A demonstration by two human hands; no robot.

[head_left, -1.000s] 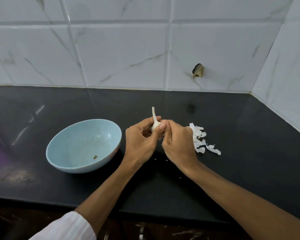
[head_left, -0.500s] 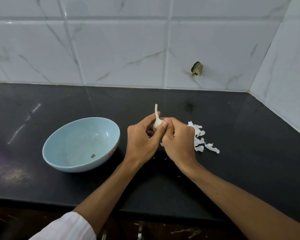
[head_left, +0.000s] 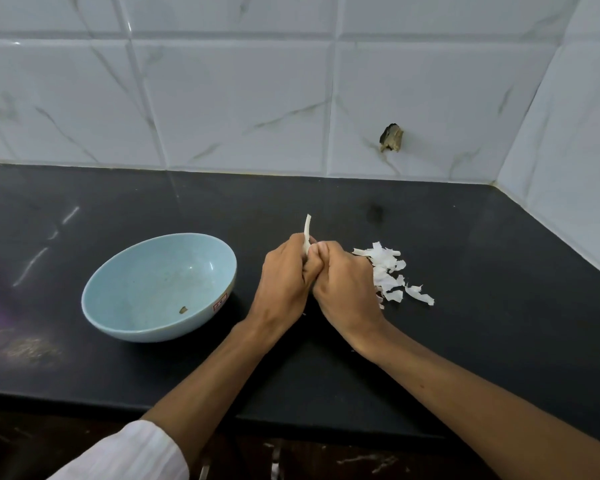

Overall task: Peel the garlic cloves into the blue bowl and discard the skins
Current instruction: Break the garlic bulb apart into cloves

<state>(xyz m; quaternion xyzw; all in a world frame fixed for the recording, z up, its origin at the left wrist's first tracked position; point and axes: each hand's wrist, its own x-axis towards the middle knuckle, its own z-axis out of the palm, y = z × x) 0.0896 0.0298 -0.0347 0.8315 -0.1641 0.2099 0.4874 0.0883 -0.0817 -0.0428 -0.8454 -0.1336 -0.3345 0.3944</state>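
Note:
Both hands meet over the black counter, gripping one garlic bulb (head_left: 307,237) between them; only its white stalk sticks up above the fingers. My left hand (head_left: 284,282) wraps it from the left, my right hand (head_left: 343,289) from the right, knuckles touching. The bulb's body is hidden inside the fingers. The blue bowl (head_left: 118,299) stands to the left of my hands, holding only a small brown speck. A heap of white garlic skins (head_left: 387,271) lies on the counter just right of my right hand.
The black counter (head_left: 465,271) runs back to a white tiled wall and a tiled corner on the right. A chipped hole (head_left: 391,138) marks the wall. The counter's front edge is near my forearms. A purple blur sits at the far left.
My hands have closed tighter over the garlic, so less of the bulb shows. The bowl and skins lie where they were.

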